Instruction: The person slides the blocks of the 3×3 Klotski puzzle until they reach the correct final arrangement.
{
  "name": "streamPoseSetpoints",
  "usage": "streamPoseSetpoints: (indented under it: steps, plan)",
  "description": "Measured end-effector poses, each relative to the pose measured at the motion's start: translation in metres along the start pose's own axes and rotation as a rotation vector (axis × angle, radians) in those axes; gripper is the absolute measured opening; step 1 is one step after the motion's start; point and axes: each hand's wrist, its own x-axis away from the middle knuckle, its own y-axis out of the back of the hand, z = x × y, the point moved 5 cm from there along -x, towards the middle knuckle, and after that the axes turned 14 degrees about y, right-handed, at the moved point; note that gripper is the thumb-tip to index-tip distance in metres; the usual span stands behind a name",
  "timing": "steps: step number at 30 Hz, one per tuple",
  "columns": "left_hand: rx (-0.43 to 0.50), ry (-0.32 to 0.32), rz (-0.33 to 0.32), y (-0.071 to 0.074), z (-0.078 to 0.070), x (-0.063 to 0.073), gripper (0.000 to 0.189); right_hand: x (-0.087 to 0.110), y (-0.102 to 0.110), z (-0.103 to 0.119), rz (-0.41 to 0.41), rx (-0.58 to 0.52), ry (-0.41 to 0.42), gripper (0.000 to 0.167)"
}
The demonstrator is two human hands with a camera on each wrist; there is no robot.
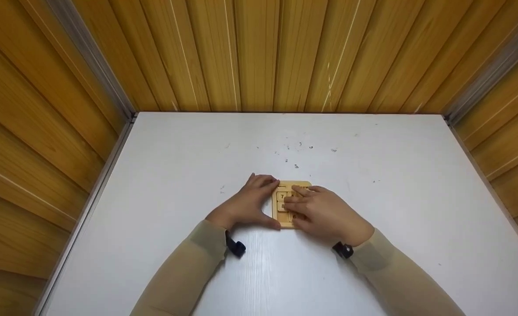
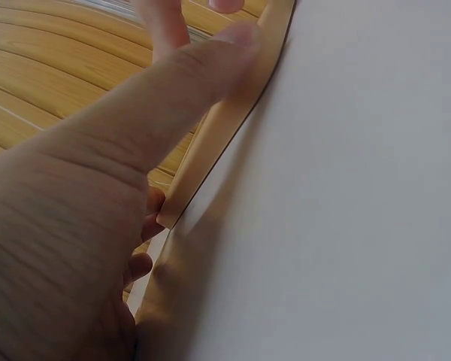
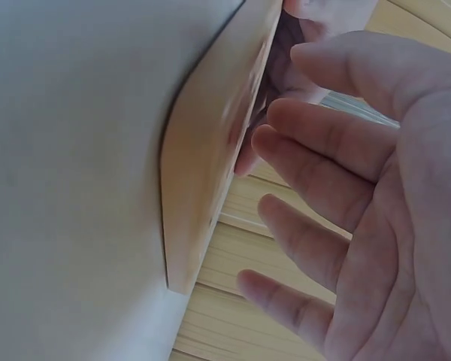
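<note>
Yellow-brown wood-plank walls (image 1: 259, 52) around white flat bench (image 1: 175, 149). Beige long sleeves (image 1: 184, 267) reach across bench. Left hand (image 1: 250, 204) holds left side of pale-wood rectangular puzzle frame (image 1: 300, 183), thumb at near corner, fingers at far corner. Right hand (image 1: 322, 210) loosely spread, fingers over tiles. Frame flat on bench, between hands. Square wooden number tiles (image 1: 282, 196) inside, 7 beyond 8.

wood-grained walls (image 1: 259, 57) with grey corner strips (image 1: 94, 52) stand around a white table (image 1: 175, 153).
</note>
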Motion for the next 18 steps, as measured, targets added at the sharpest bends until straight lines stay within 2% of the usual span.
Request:
streamPoseSetpoints:
  steps: [18]
  plan:
    - [-0.004,-0.014,-0.009,-0.0002,0.0001,-0.0012,0.140,-0.0022,-0.0039,0.0058,0.010,0.034,-0.007,0.036]
